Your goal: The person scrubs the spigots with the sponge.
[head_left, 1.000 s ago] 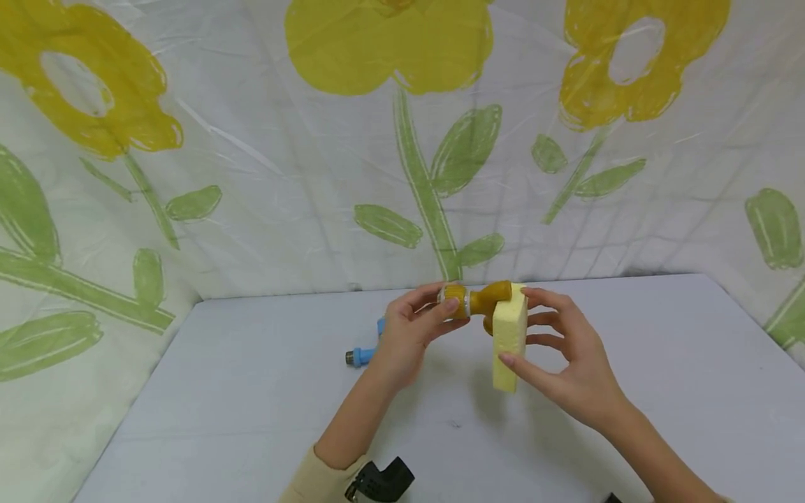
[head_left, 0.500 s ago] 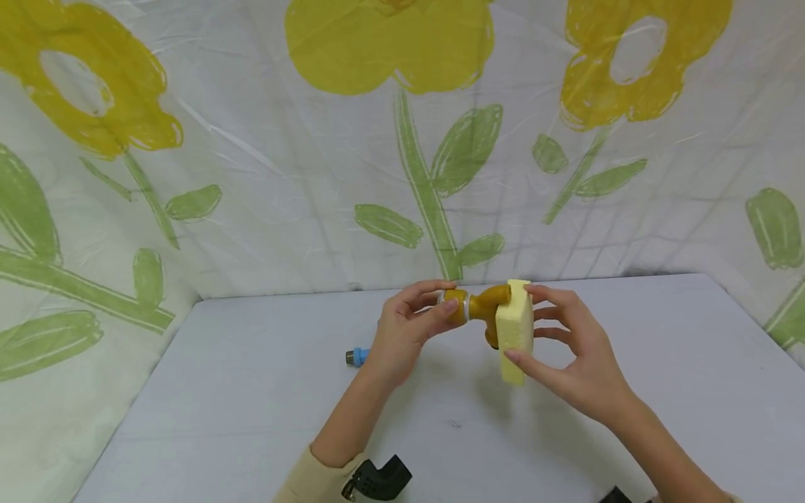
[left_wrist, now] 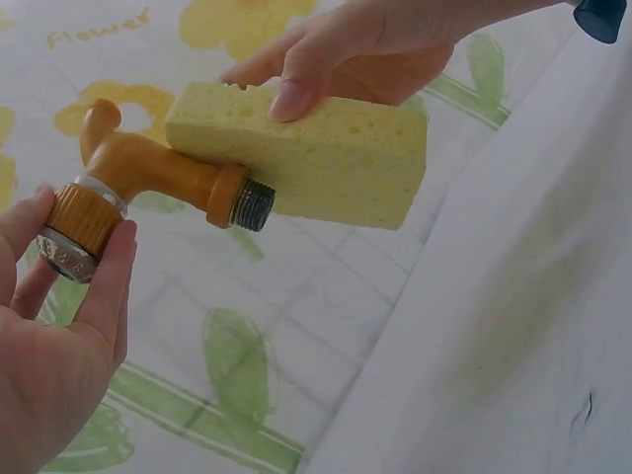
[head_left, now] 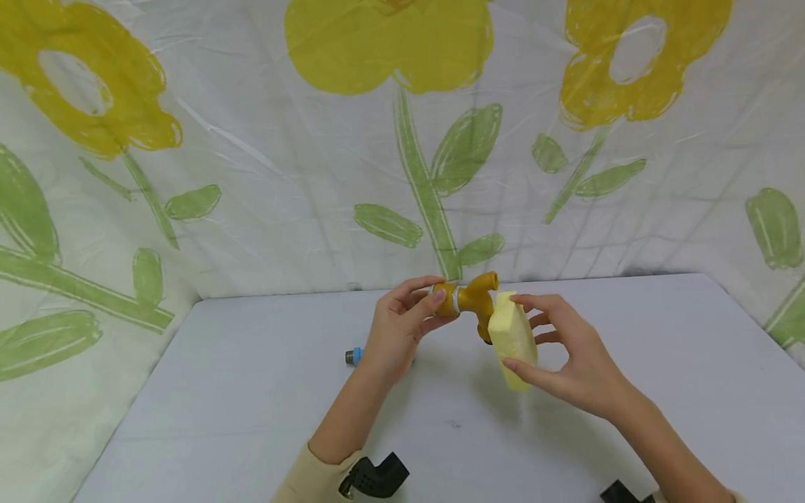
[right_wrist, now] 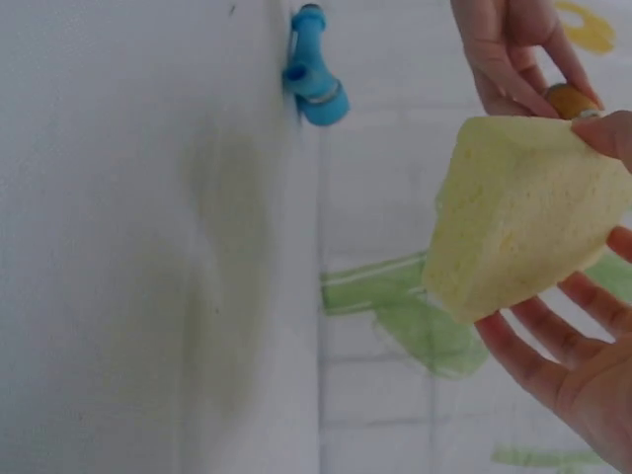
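Observation:
Up above the table, my left hand [head_left: 393,335] pinches an orange-yellow tap [head_left: 476,299] by its ribbed, silver-ringed end, between thumb and fingers. The tap's threaded outlet [left_wrist: 253,204] points toward the right side. My right hand [head_left: 575,367] holds a pale yellow block sponge [head_left: 511,335], thumb on the near edge and fingers behind. The sponge stands tilted right beside the tap's lower branch; in the left wrist view the tap overlaps it, and whether they touch I cannot tell. In the right wrist view the sponge [right_wrist: 523,217] hides most of the tap.
A similar blue tap [right_wrist: 318,79] lies on the white table [head_left: 220,391], mostly hidden behind my left forearm in the head view. A sheet with painted flowers [head_left: 264,175] hangs behind the table's back edge.
The tap has shifted slightly left and turned, its upper branch now rising free of the sponge. The sponge has tilted, its lower end swinging right, and moved down along the tap.

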A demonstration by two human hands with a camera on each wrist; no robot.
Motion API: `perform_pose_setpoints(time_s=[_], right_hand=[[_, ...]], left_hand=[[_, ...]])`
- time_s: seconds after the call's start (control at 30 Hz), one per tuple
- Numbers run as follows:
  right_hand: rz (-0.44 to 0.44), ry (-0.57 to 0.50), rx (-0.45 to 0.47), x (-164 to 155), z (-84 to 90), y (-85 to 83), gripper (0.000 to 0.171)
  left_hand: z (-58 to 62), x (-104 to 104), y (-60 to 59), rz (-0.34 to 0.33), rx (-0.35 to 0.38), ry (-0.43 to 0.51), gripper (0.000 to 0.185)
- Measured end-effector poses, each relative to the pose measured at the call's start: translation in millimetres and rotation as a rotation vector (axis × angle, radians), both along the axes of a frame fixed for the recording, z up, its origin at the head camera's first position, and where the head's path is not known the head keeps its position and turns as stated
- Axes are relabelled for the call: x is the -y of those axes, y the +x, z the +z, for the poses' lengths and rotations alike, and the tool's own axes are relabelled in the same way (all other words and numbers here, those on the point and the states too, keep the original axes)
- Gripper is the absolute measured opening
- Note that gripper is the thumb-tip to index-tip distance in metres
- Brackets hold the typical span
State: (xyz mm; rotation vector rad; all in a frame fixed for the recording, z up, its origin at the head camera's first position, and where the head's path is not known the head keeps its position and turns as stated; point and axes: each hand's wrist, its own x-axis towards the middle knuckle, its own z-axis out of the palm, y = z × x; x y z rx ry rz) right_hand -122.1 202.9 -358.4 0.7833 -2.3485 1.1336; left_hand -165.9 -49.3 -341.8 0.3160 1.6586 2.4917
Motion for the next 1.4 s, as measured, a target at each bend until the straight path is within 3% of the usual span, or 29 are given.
perform_pose_setpoints(time_s=[0.2, 0.4, 0.53, 0.67, 0.87, 1.1, 1.3, 1.4], right_hand=[[0.016, 0.054, 0.045, -8.8, -0.7, -2.1, 0.081], [0.030, -0.067, 0.131, -1.5, 3.1, 2.9, 0.081], [-0.040, -0.153, 0.296, 4.6, 5.8, 5.0, 0.073], [-0.140, -0.170, 0.508, 2.6, 6.5, 1.9, 0.064], [-0.074, -0.275, 0.719, -3.3, 4.7, -2.6, 0.063], [-0.074, -0.345, 0.746, -3.8, 4.5, -3.1, 0.062], [0.005, -0.358, 0.745, -5.2, 4.2, -1.1, 0.054], [0.003, -0.363, 0.736, -5.3, 5.1, -0.5, 0.053]], left_hand=[[-0.3, -1.5, 0.1, 0.005, 0.020, 0.040, 0.020], [-6.8, -3.9, -2.1, 0.005, 0.019, 0.019, 0.023], [-8.9, -5.8, -1.1, -0.006, 0.012, 0.015, 0.024], [-7.5, -7.7, 0.6, -0.007, 0.006, 0.034, 0.024], [-5.4, -9.5, 1.7, 0.010, 0.017, 0.084, 0.019], [-3.6, -7.1, 2.6, -0.010, -0.002, 0.091, 0.023], [-2.4, -6.7, 2.4, 0.013, -0.015, 0.104, 0.020], [-2.5, -6.2, 3.2, 0.000, -0.017, 0.098, 0.021]])
